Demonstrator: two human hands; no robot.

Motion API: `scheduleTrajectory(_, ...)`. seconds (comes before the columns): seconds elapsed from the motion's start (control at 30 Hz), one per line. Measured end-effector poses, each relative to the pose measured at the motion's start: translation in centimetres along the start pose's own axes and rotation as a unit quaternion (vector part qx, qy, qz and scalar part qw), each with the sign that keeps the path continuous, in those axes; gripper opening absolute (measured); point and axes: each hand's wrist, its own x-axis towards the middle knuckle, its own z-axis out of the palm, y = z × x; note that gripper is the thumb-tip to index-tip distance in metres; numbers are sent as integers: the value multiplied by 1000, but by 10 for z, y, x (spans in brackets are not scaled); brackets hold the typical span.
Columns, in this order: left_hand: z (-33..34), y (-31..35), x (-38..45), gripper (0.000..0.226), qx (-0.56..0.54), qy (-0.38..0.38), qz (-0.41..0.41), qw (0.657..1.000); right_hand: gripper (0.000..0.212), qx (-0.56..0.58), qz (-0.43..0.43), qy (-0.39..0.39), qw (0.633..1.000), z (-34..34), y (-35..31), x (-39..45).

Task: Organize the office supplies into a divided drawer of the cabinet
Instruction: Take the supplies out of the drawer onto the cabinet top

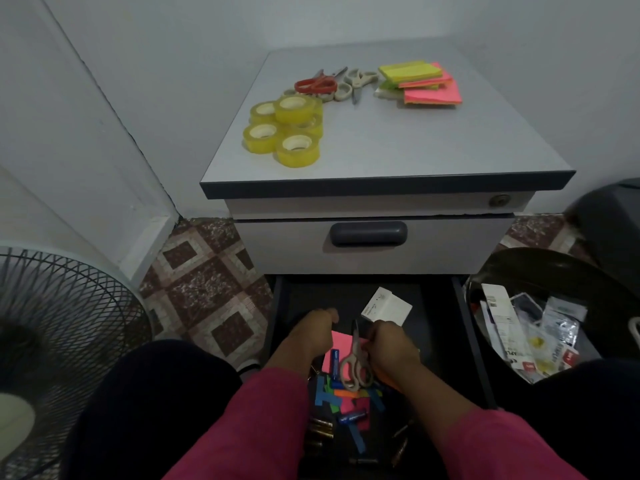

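The cabinet's bottom drawer (436, 341) is pulled open, dark inside. In it lie a pink sticky pad (341, 344), blue batteries (335, 363), coloured paper tabs (346, 396) and a white card (389, 304). My right hand (389, 346) grips beige-handled scissors (355, 370) at the blades, handles pointing toward me, over the pink pad. My left hand (317, 329) has its fingers curled down at the pad's far left corner; what they hold is hidden. On the cabinet top (415, 140) sit several yellow tape rolls (285, 131), more scissors (334, 84) and stacked sticky pads (424, 83).
The upper drawer (369, 233) with a dark handle is closed. A black bin (540, 268) full of wrappers stands right of the drawer. A fan grille (59, 327) is at the left on the tiled floor. My knees flank the drawer.
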Motion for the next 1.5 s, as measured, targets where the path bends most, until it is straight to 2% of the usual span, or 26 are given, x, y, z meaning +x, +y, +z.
scheduleTrajectory(0.13, 1, -2, 1, 43, -35, 36, -2, 999, 25, 51, 7, -9, 999, -8, 4, 11)
scheduleTrajectory(0.23, 1, -1, -1, 34, -43, 50, -1, 998, 25, 94, 23, 58, 994, -17, 9, 19)
scheduleTrajectory(0.33, -1, 5, -3, 32, -33, 50, -7, 998, 24, 118, 67, 145, 980, -26, 18, 25)
scheduleTrajectory(0.4, -2, 12, -6, 35, -17, 47, -6, 999, 29, 118, 100, 172, 973, -29, 27, 29)
scheduleTrajectory(0.47, -1, 19, -8, 42, 4, 26, 1, 1000, 32, 149, 116, 146, 971, -29, 33, 30)
scheduleTrajectory(0.53, 2, 24, -10, 43, 42, -1, 15, 999, 50, 159, 109, 111, 975, -29, 38, 29)
scheduleTrajectory(0.6, 8, 27, -11, 43, 87, -14, 16, 996, 65, 93, 86, 103, 987, -29, 38, 26)
scheduleTrajectory(0.7, 17, 29, -10, 44, 86, -14, -14, 996, 72, 33, 88, 91, 991, -29, 32, 26)
scheduleTrajectory(0.87, 20, 32, -7, 29, 2, -20, -67, 998, 60, 0, 123, 56, 991, -36, 25, 23)
scheduleTrajectory(0.97, 15, 31, -8, 25, -52, -5, -77, 996, 49, 89, 109, 61, 988, -38, 23, 19)
scheduleTrajectory(1.07, 10, 30, -12, 36, -94, 22, -80, 992, 37, 222, 89, 53, 969, -39, 20, 10)
scheduleTrajectory(1.17, 5, 31, -16, 38, -140, 36, -81, 986, 36, 246, 64, 54, 966, -45, 18, 0)
scheduleTrajectory(1.23, 2, 32, -23, 29, -171, 48, -71, 981, 36, 257, 59, 50, 963, -48, 17, -5)
scheduleTrajectory(1.3, 0, 32, -31, 13, -209, 66, -63, 974, 36, 276, 61, 48, 958, -51, 17, -11)
scheduleTrajectory(1.37, 1, 32, -38, 21, -262, 92, -62, 959, 35, 296, 56, 52, 952, -57, 16, -17)
scheduleTrajectory(1.5, -4, 42, -61, 22, -355, 143, -54, 922, 22, 330, 23, 82, 940, -72, 7, -39)
